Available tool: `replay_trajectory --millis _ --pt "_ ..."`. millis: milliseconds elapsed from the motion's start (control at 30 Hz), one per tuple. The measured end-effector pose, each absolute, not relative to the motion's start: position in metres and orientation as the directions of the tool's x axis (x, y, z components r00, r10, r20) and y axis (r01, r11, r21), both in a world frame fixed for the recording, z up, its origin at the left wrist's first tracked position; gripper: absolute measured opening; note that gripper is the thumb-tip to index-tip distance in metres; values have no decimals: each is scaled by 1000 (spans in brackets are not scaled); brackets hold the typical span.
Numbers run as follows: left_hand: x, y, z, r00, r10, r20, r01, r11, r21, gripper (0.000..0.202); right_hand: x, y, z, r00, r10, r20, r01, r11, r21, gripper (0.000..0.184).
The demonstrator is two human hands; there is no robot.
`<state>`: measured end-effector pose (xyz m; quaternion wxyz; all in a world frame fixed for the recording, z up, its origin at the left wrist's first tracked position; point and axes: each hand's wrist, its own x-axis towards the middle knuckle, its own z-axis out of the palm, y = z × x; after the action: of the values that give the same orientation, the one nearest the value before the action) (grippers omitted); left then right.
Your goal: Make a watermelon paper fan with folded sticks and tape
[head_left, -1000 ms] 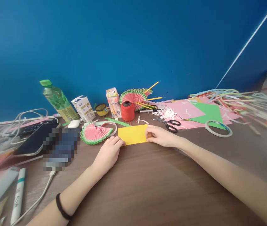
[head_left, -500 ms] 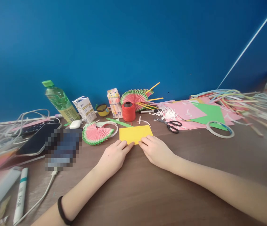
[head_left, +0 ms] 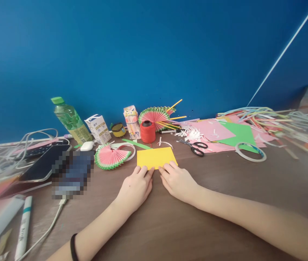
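Note:
A yellow sheet of paper (head_left: pixel 155 157) lies on the brown table in front of me. Its near edge is under the fingers of both hands. My left hand (head_left: pixel 135 185) pinches that edge at the left, fingers bent and pressed together. At the right part of the same edge, my right hand (head_left: pixel 179 181) grips the paper with curled fingers. The two thumbs point toward each other with a small gap between them. Just left of the paper sits a pleated watermelon fan (head_left: pixel 110 157), beside a roll of tape (head_left: pixel 132 152). Red thread (head_left: pixel 147 133) on a spool stands behind the paper.
Black-handled scissors (head_left: pixel 197 148) lie right of the paper, near pink sheets (head_left: pixel 210 128), a green sheet (head_left: pixel 240 135) and another tape roll (head_left: pixel 251 154). A bottle (head_left: pixel 74 123), a carton (head_left: pixel 99 129) and phones line the left. A white marker (head_left: pixel 23 228) lies front left.
The view has shifted slightly, and both hands sit a little lower in it. Both hands stay at the yellow paper's near edge; the paper lies almost as before.

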<state>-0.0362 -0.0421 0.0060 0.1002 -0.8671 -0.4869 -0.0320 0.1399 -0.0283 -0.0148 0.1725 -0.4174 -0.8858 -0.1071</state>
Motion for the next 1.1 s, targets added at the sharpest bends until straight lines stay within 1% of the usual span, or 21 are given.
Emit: replay_trajectory --millis 100,200,300,400,467,567,633,733,800,833,900,967,1033,1100 --pt "-35 -44 6 511 841 181 860 -494 -129 36 144 -28 -11 -556 726 404 788 616 -23 29" --pt "-33 -43 10 514 842 167 857 -496 -138 33 152 -20 -8 -531 744 405 783 614 -101 26" --pt "-32 -37 15 533 833 151 844 -511 -162 25 161 -6 -9 -550 729 407 734 654 -180 23" --pt "-31 -29 13 523 829 196 851 -499 -161 19 169 7 -12 -566 700 436 653 703 -281 18" --pt "-31 -22 10 485 837 252 874 -466 -136 17 171 13 -14 -556 696 454 641 707 -298 17" --pt "-33 -13 5 446 838 315 890 -454 -53 16 172 15 -16 -552 689 470 647 709 -281 20" --pt "-36 -9 4 416 851 320 891 -453 45 17 171 15 -15 -529 707 469 646 694 -317 19" --pt "-40 -5 5 328 889 319 881 -409 235 10 168 18 -13 -437 789 432 630 612 -478 12" --pt "-41 -4 6 293 901 320 866 -392 310 8 167 20 -12 -376 848 374 605 530 -594 7" --pt "-41 -4 6 292 901 320 861 -394 323 9 166 21 -12 -354 868 348 591 496 -636 7" --pt "-42 -5 5 316 894 319 858 -413 306 13 165 23 -12 -329 888 321 570 458 -682 9" --pt "-42 -5 4 350 875 336 866 -438 239 18 165 23 -12 -319 893 318 562 449 -695 10" --pt "-43 -5 2 383 846 370 874 -462 151 20 165 23 -12 -321 891 322 571 453 -684 11" --pt "-44 -5 2 410 826 386 872 -479 98 22 166 22 -12 -328 881 341 602 473 -644 12"
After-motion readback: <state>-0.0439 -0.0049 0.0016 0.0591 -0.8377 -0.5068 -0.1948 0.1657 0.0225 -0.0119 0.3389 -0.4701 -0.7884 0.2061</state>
